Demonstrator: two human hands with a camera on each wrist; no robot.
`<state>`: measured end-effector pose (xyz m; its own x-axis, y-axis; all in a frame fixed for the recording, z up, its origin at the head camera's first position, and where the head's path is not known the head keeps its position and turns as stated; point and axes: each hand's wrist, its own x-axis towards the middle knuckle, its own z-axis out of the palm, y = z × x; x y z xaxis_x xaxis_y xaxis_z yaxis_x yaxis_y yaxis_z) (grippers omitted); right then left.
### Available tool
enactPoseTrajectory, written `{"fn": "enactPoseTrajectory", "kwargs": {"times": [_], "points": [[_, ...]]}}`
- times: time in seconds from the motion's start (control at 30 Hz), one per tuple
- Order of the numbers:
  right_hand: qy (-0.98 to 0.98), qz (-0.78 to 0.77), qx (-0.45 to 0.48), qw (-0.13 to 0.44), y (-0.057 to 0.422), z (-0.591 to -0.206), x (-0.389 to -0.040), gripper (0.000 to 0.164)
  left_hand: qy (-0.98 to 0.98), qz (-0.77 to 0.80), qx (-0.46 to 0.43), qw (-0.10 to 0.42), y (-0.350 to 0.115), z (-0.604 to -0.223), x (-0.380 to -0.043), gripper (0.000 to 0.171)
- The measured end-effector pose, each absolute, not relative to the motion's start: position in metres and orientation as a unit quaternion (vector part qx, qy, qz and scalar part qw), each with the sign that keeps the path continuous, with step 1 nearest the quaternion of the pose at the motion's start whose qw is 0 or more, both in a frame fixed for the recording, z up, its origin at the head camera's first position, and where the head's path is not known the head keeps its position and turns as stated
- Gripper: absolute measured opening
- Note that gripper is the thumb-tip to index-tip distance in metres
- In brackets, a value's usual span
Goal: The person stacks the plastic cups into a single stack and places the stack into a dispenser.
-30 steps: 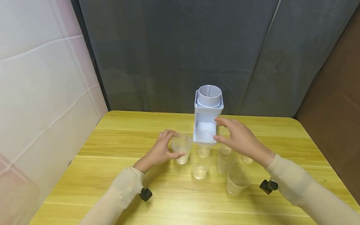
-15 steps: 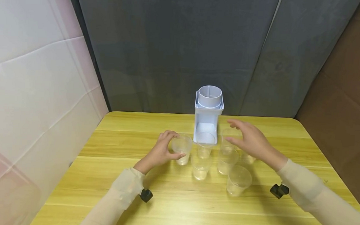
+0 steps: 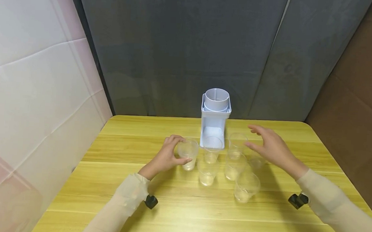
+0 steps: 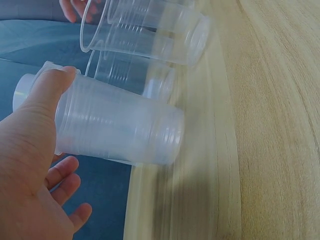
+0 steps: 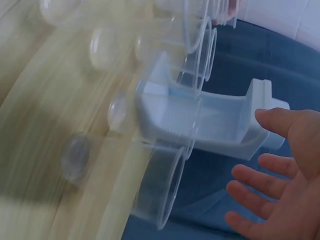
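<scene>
My left hand (image 3: 166,157) holds a clear plastic cup (image 4: 120,120) upright on the table, at the left end of a group of cups. In the left wrist view the thumb lies on its rim, and this cup looks cloudier than the others. At the right end, my right hand (image 3: 274,150) hovers with thumb and fingers apart and nothing between them. Just below and left of it stands another clear cup (image 3: 256,162), partly hidden by the hand. The right wrist view shows that cup (image 5: 160,187) apart from the spread fingers.
Several more clear cups, including a front one (image 3: 247,185), stand upright between the hands. Behind them is a white plastic holder (image 3: 214,119) with a round tube on top. A dark curtain (image 3: 189,53) hangs beyond the wooden table's (image 3: 199,218) far edge.
My right hand has moved rightward, from beside the white holder to past the right-hand cups. My left hand stays at its cup. The cups have kept their places.
</scene>
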<state>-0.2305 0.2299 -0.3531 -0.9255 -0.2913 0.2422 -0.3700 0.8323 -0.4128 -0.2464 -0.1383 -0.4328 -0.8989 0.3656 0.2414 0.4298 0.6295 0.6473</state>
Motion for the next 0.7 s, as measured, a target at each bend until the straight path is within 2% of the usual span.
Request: {"fn": "enactPoseTrajectory", "kwargs": {"times": [0.4, 0.7], "points": [[-0.956, 0.229, 0.164, 0.085, 0.248, -0.362, -0.229, 0.062, -0.899, -0.374, -0.222, 0.05, -0.139, -0.433, -0.246, 0.065], [-0.96, 0.237, 0.136, 0.058, 0.255, -0.375, -0.224, 0.067, -0.899, -0.375, -0.22, 0.048, -0.138, -0.432, -0.246, 0.067]]}}
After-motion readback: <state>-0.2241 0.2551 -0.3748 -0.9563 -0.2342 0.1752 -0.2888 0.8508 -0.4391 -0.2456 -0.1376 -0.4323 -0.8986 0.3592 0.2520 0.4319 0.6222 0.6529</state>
